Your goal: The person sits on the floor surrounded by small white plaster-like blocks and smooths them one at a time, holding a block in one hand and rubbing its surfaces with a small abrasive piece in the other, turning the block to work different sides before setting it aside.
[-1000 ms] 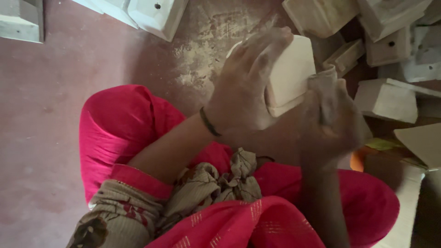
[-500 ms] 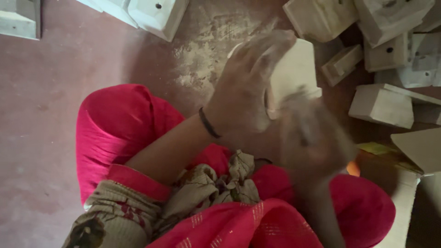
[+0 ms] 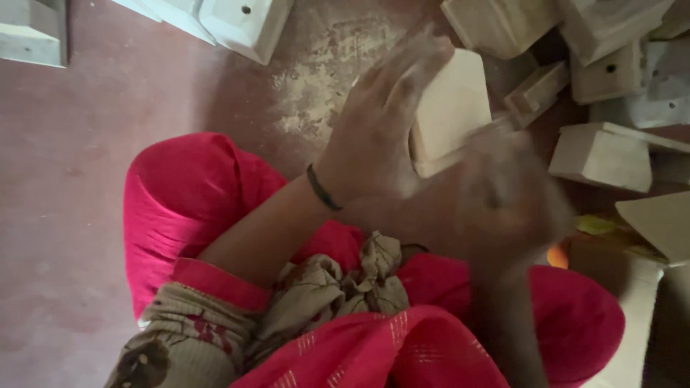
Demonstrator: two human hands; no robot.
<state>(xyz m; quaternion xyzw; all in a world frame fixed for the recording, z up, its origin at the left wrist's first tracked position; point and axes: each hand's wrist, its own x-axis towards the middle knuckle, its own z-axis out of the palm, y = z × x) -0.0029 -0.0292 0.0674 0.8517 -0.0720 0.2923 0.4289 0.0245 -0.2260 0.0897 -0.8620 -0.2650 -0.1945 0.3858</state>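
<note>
Above the person's pink-clad knees, the left hand grips a pale wooden block, fingers spread over its near face. Just right of it, the right hand is blurred against the block's lower edge; whether it is closed cannot be told. Sawdust lies on the reddish floor, with more wooden pieces piled nearby.

Pale wooden blocks lie heaped at the upper right on the reddish floor; some show a drilled hole. More blocks sit along the top left edge. Sawdust is scattered between them. Something orange peeks out beside a pink knee.
</note>
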